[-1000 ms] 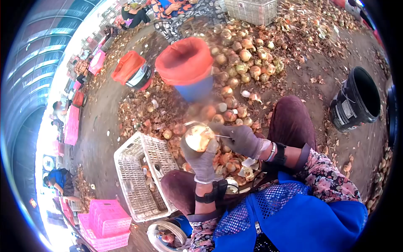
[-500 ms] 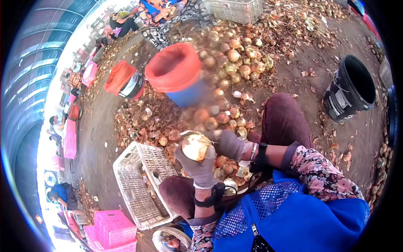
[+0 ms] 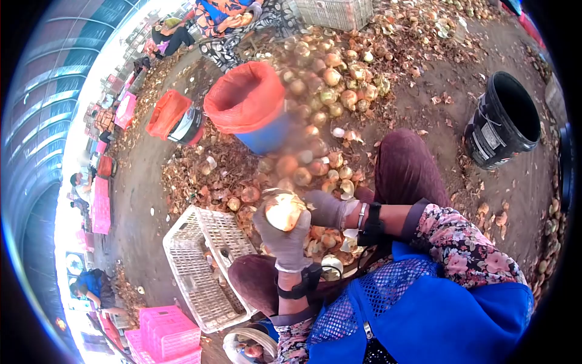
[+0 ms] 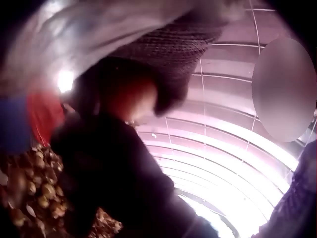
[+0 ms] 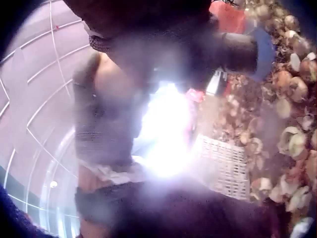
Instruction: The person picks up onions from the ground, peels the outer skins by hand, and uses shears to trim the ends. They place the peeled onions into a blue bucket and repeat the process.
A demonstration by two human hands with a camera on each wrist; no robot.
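My gloved left hand (image 3: 286, 239) grips a round pale fruit (image 3: 282, 212), partly peeled, with brown husk still on it, and holds it up in front of my knees. My gloved right hand (image 3: 328, 208) is curled tight against the fruit's right side. It holds a thin knife whose blade is hidden behind the fruit and fingers. The left wrist view is blurred and shows only a dark glove and an orange-brown patch of the fruit (image 4: 127, 97). The right wrist view is washed out by glare, with a gloved hand (image 5: 101, 126) near the lens.
A heap of the same fruit (image 3: 327, 79) lies ahead, with peel scraps around my feet. A blue bucket with a red liner (image 3: 248, 100) stands ahead left, a black bucket (image 3: 503, 124) to the right, a white crate (image 3: 203, 261) at my left knee and pink crates (image 3: 167, 333) behind it. Other people (image 3: 230, 15) sit beyond.
My right hand has drawn in from beside the fruit to press against it, and the thin blade seen earlier is now hidden. My left hand keeps holding the fruit.
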